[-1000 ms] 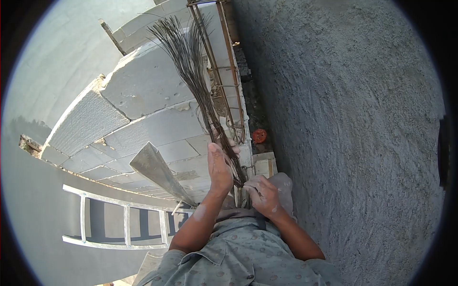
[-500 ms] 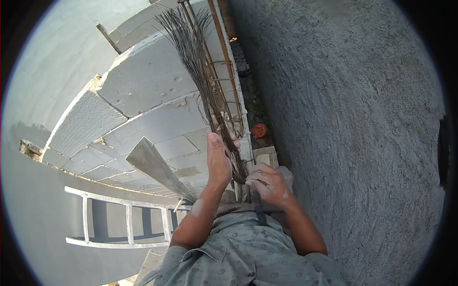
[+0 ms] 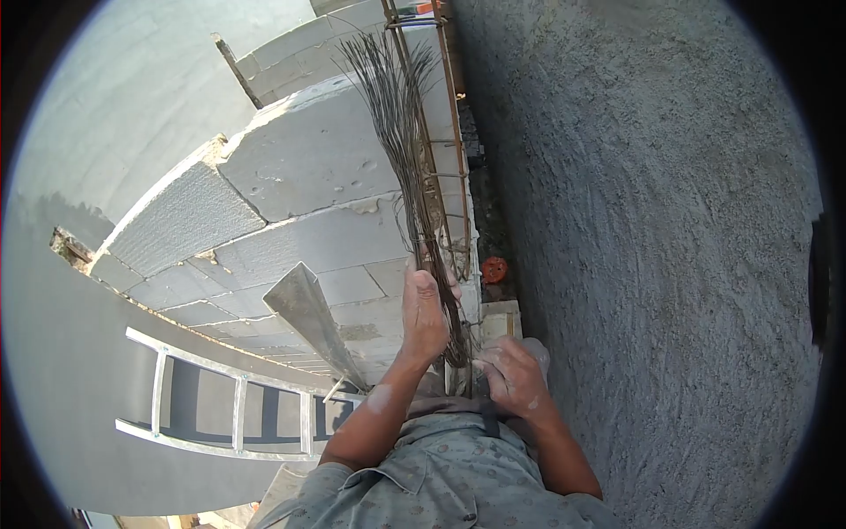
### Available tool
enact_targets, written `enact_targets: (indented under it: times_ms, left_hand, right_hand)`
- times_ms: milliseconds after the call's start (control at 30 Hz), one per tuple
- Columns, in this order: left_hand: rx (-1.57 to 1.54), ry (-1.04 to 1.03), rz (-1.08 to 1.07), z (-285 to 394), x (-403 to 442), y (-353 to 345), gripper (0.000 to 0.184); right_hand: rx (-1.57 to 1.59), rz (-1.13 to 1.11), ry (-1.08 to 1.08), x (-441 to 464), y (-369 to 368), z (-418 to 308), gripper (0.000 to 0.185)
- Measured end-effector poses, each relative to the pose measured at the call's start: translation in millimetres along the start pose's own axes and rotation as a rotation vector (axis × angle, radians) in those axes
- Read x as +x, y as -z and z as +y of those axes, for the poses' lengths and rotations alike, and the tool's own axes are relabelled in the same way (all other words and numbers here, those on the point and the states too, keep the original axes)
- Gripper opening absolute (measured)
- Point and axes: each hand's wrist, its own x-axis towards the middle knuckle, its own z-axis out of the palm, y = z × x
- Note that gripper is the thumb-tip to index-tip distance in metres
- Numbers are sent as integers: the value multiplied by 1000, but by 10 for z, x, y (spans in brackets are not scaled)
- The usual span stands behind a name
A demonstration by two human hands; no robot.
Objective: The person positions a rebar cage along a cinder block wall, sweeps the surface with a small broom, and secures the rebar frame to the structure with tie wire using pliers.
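A long bundle of thin tie wire (image 3: 408, 150) stands in front of me, its loose ends fanned out at the top and its looped end at the bottom. My left hand (image 3: 426, 309) is closed around its lower part, thumb on the near side. Just right of the looped end, my right hand (image 3: 515, 377) is closed in a pinch. A thin strand of wire appears to run from the bundle to those fingertips, though it is faint.
A pale block wall (image 3: 308, 159) curves away at left. Rusty rebar (image 3: 454, 115) rises behind the bundle. A metal channel (image 3: 308, 309) leans beside my left arm, above a ladder (image 3: 238, 414). Rough grey wall (image 3: 652, 247) fills the right. An orange round object (image 3: 493, 270) lies in the gap.
My right hand has moved slightly down and away from the bundle's looped end. The left hand keeps its hold on the wire. The whole view has shifted a little.
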Motion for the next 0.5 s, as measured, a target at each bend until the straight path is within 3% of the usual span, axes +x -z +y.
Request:
enact_targets:
  times_ms: [167, 300, 500]
  left_hand:
    - [16, -34, -57, -1, 38, 84, 61]
    - [-187, 64, -9, 144, 49, 51, 57]
    - [-159, 28, -22, 158, 92, 23, 62]
  right_hand:
    - [148, -129, -110, 53, 93, 13, 7]
    - [177, -64, -74, 150, 144, 21, 7]
    - [158, -144, -99, 177, 69, -88, 9]
